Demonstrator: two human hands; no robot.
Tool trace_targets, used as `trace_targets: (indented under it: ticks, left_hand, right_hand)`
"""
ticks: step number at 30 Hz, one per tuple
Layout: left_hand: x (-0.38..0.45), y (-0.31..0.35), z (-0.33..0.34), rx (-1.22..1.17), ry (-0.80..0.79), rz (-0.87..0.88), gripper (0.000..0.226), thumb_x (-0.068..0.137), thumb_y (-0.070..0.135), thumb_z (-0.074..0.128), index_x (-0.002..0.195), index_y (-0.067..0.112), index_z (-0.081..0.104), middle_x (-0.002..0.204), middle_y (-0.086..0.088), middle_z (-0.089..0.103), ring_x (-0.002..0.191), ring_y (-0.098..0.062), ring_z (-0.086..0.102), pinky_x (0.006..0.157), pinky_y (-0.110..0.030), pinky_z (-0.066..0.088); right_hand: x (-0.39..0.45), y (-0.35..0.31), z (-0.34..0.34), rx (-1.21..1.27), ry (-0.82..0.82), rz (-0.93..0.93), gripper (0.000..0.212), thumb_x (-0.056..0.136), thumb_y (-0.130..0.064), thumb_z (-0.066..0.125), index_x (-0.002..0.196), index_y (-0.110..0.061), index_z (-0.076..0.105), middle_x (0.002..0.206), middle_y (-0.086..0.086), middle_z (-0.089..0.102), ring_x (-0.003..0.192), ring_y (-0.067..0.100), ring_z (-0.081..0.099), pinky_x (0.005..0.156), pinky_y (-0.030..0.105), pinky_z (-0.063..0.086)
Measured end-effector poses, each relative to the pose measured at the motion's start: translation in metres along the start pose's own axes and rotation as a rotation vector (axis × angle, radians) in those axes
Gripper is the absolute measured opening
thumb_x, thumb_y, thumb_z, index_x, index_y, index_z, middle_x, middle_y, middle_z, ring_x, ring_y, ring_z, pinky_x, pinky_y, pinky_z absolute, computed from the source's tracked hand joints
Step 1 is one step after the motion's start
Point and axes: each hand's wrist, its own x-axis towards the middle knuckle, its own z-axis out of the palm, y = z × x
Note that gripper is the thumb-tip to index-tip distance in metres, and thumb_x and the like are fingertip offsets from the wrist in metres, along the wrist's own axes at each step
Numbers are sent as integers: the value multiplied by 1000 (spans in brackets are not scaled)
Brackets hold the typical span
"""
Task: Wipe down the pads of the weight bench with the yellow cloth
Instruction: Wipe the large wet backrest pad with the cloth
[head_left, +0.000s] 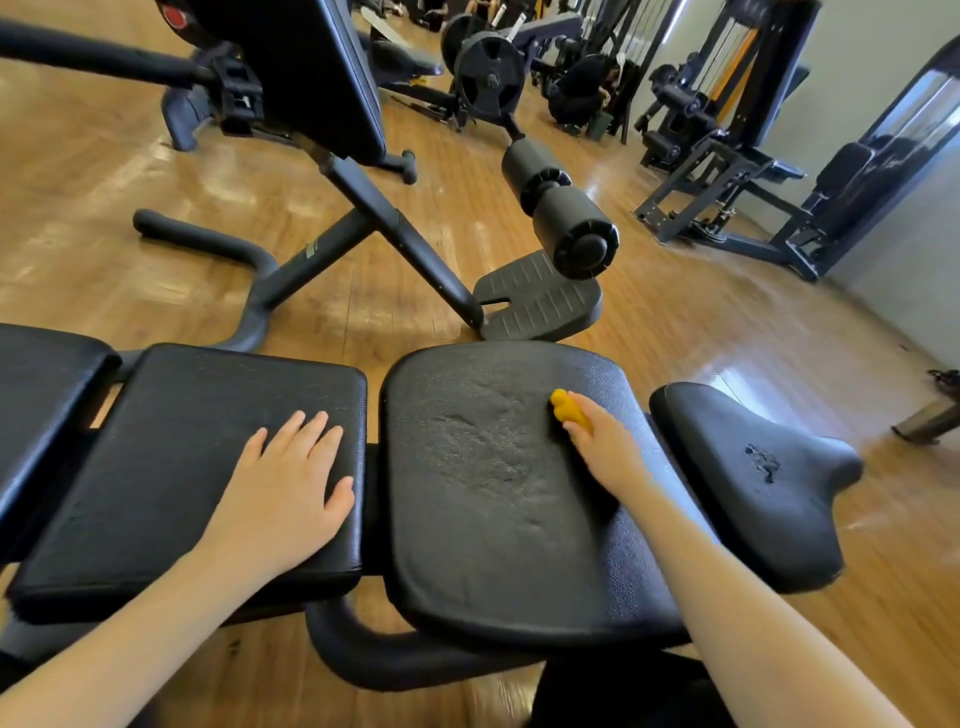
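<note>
The black weight bench runs across the lower half of the view with several separate pads. My left hand (291, 486) lies flat with straight fingers on the left-centre pad (156, 467). My right hand (605, 449) grips a bunched yellow cloth (566, 409) and holds it against the upper right part of the wide middle pad (483, 499), whose surface is creased. A narrower pad with a small tear (753, 478) lies to the right, and another pad (36, 395) sits at the far left.
Beyond the bench stands a black back-extension machine with a foot plate (540, 299) and roller pads (571, 213). Weight machines (727, 171) and a plate-loaded machine (488, 75) fill the back right. Wooden floor (727, 338) surrounds the bench; a wall is at the right.
</note>
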Motion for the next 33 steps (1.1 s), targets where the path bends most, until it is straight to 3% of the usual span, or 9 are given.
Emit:
trace_targets:
  ticks: [3,6,9,13,16,20,28,33]
  left_hand:
    - [-1,1,1,2,5,1,54,83,36,48,126,4,53,135,-14,50,128,-31,43,100,-52,35]
    - [1,2,3,6,4,-4,51,83,30,58,126,3,53,136,-15,49,129,-32,42,101,-52,34]
    - [1,-1,7,27,16,8,50,78,30,55,118,0,59,127,-18,56,119,-35,51,92,-55,42]
    - [3,2,7,48,12,25,48,76,28,57,114,-1,61,121,-20,60,114,-37,55,87,-57,45]
    - [5,6,4,30,4,5,48,80,27,57,121,1,57,129,-18,55,122,-35,48,95,-55,39]
    - [2,8,2,-5,-37,-2,57,89,35,46,139,9,37,148,-9,33,139,-25,25,110,-46,21]
    - [1,12,-6,-46,-63,-15,60,93,40,35,145,13,22,154,-4,18,142,-21,10,113,-41,12]
    - [-1,9,-6,-50,-63,-24,60,93,40,36,145,13,23,154,-5,19,142,-21,11,113,-41,13]
  right_hand:
    - [-10,34,-19,52,69,145,37,93,-14,49,130,-14,49,125,-5,56,117,13,51,104,21,31]
    - [-32,62,-33,39,140,269,34,93,-17,50,128,-15,52,126,2,59,114,20,55,99,30,38]
    - [-48,80,-36,49,147,345,33,93,-17,50,126,-14,52,124,5,61,104,19,56,92,30,40]
    - [-54,75,-39,-3,148,388,36,93,-19,50,128,-14,51,127,10,59,114,29,54,95,35,39]
    - [-53,51,-33,-50,154,319,35,93,-17,50,128,-13,51,132,6,55,122,26,49,98,30,35]
    - [-42,7,-4,-104,76,152,40,92,-16,51,132,-13,48,138,2,49,130,21,42,106,26,26]
    - [-38,-117,78,-126,-141,-235,49,93,-15,48,140,-12,35,149,5,33,140,21,24,114,28,14]
    - [-61,-135,87,-172,-232,-372,47,95,-17,45,140,-19,34,151,-2,29,141,15,19,114,27,11]
